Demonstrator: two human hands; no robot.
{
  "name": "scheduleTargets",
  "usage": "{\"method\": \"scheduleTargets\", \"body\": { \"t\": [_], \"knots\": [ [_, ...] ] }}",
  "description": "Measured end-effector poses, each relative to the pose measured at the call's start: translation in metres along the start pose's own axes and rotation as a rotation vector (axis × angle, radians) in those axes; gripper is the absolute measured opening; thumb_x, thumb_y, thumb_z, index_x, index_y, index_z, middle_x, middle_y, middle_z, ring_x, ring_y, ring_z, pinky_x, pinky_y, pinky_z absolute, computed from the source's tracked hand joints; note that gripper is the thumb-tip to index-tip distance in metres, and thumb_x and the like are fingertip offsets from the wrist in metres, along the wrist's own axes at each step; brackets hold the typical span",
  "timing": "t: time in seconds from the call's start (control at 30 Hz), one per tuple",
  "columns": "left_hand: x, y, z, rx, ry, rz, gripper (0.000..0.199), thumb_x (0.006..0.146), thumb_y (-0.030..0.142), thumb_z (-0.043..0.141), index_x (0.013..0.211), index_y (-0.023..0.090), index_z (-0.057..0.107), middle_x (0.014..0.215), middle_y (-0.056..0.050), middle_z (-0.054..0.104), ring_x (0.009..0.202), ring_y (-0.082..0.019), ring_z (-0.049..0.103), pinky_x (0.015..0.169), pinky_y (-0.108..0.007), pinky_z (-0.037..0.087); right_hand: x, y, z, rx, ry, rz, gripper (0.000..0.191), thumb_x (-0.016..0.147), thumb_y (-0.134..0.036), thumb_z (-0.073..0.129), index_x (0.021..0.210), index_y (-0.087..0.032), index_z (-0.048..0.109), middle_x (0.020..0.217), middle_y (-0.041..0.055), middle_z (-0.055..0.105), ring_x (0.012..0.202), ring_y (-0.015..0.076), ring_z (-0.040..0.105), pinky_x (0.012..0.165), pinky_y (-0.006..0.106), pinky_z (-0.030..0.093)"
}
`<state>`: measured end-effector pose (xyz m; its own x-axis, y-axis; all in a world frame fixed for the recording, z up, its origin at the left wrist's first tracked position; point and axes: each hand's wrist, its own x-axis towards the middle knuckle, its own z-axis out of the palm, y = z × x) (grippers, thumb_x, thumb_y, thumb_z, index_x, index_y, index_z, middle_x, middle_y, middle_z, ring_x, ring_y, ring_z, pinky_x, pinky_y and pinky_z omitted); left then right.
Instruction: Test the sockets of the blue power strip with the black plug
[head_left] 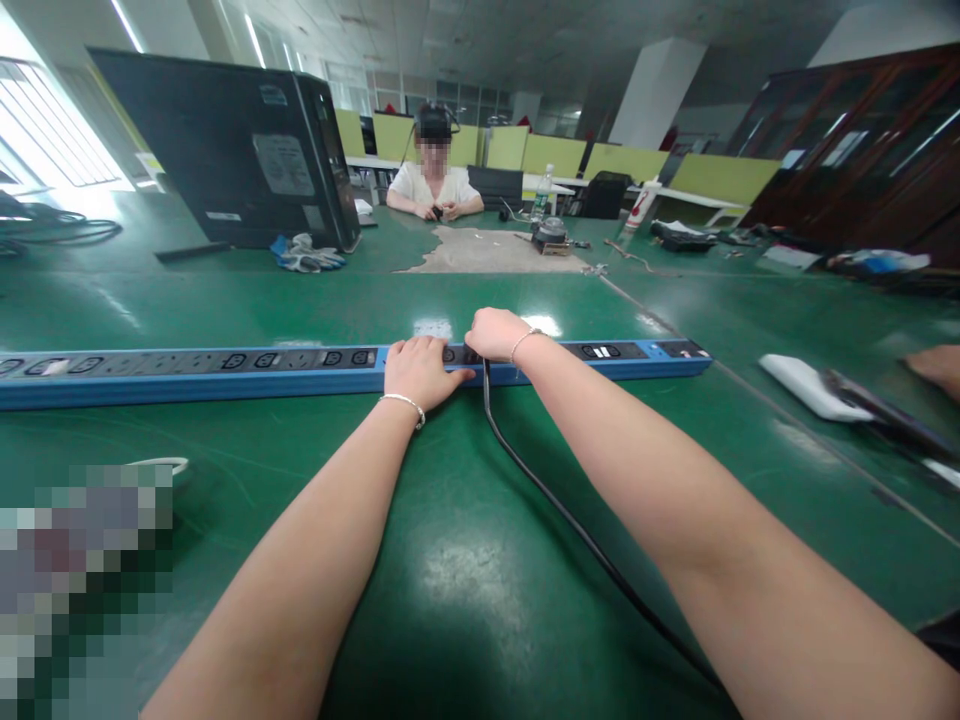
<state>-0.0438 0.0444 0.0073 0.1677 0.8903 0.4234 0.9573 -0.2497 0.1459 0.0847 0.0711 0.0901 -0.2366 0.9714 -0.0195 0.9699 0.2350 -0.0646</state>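
A long blue power strip (330, 384) with a black face and rows of sockets lies across the green table. My left hand (421, 372) grips it near the middle, fingers over the far side and thumb stretched along the near edge. Just to the right, my right hand (496, 334) is closed around the plug end of a black power cord (559, 497), right at the sockets. My fingers mostly hide the plug, so I cannot tell how deep it sits. From under that hand the cord runs down and right, passing beneath my right forearm.
A black computer case (225, 150) stands at the back left, with work gloves (306, 254) beside it. Across the table sits a person (433, 190). A bottle (541, 192) and a small device (550, 235) are further back. A white object (814, 388) lies right, near another person's hand (937, 368).
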Motion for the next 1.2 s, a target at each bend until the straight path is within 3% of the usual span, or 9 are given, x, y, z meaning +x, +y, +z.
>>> {"method": "scheduleTargets", "body": {
  "t": [0.27,0.43,0.6,0.77,0.9,1.0,1.07,1.2],
  "knots": [
    [0.0,0.0,0.002,-0.027,0.014,0.018,0.058,0.077,0.06,0.05,0.116,0.018,0.058,0.114,-0.012,0.064,0.111,-0.03,0.053,0.096,-0.044,0.034,-0.012,-0.001,0.017,0.116,0.078,0.075,0.033,0.08,-0.026,0.048,0.109,-0.016,0.062,0.106,0.0144,0.068,0.095,0.0253,0.065,0.077,0.033,0.048],
    [-0.002,0.0,0.001,-0.008,0.029,0.031,0.051,0.08,0.05,0.048,0.116,0.015,0.058,0.114,-0.013,0.064,0.11,-0.03,0.055,0.097,-0.045,0.034,-0.023,-0.002,0.03,0.13,0.189,0.085,0.032,0.084,-0.026,0.041,0.11,-0.019,0.058,0.096,0.0122,0.069,0.089,0.0254,0.066,0.075,0.036,0.048],
    [-0.006,0.008,0.0,-0.045,0.088,0.113,0.057,0.082,0.04,0.048,0.132,0.013,0.045,0.129,-0.013,0.056,0.119,-0.026,0.05,0.099,-0.04,0.036,-0.03,0.002,0.047,0.189,0.257,0.076,0.034,0.089,-0.032,0.034,0.112,-0.024,0.058,0.095,0.0077,0.07,0.088,0.0241,0.065,0.075,0.035,0.048],
    [-0.007,0.017,0.002,-0.099,0.086,0.25,0.057,0.086,0.036,0.047,0.14,0.022,0.036,0.134,-0.007,0.053,0.123,-0.022,0.048,0.106,-0.04,0.03,-0.044,0.038,0.069,0.275,0.435,-0.003,0.041,0.095,-0.035,0.026,0.121,-0.03,0.057,0.106,0.0015,0.068,0.093,0.0187,0.062,0.081,0.029,0.045],
    [-0.003,0.018,0.004,-0.147,0.078,0.218,0.045,0.088,0.034,0.046,0.132,0.028,0.047,0.13,-0.002,0.058,0.118,-0.019,0.052,0.102,-0.037,0.036,-0.055,0.076,0.081,0.159,0.598,0.042,0.036,0.09,-0.029,0.039,0.115,-0.022,0.064,0.108,0.009,0.063,0.099,0.0215,0.056,0.087,0.032,0.042],
    [0.003,0.019,0.003,-0.191,0.075,0.192,0.038,0.087,0.033,0.049,0.124,0.028,0.055,0.124,-0.002,0.062,0.112,-0.019,0.056,0.097,-0.034,0.041,-0.054,0.086,0.084,0.106,0.667,0.07,0.036,0.088,-0.03,0.044,0.118,-0.023,0.064,0.12,0.0109,0.058,0.108,0.0245,0.049,0.092,0.038,0.039],
    [0.005,0.019,0.002,-0.207,0.071,0.179,0.036,0.086,0.031,0.05,0.122,0.028,0.057,0.12,-0.001,0.064,0.109,-0.018,0.058,0.096,-0.034,0.042,-0.052,0.083,0.085,0.094,0.647,0.04,0.038,0.09,-0.032,0.042,0.122,-0.026,0.06,0.131,0.0082,0.052,0.119,0.0246,0.043,0.098,0.041,0.034],
    [0.008,0.022,-0.001,-0.21,0.042,0.124,0.036,0.085,0.024,0.049,0.119,0.03,0.059,0.111,-0.001,0.069,0.101,-0.019,0.062,0.091,-0.033,0.045,-0.048,0.075,0.086,0.053,0.482,-0.031,0.04,0.095,-0.04,0.032,0.128,-0.033,0.054,0.138,0.0014,0.049,0.128,0.0228,0.037,0.105,0.047,0.022]
  ]
}}
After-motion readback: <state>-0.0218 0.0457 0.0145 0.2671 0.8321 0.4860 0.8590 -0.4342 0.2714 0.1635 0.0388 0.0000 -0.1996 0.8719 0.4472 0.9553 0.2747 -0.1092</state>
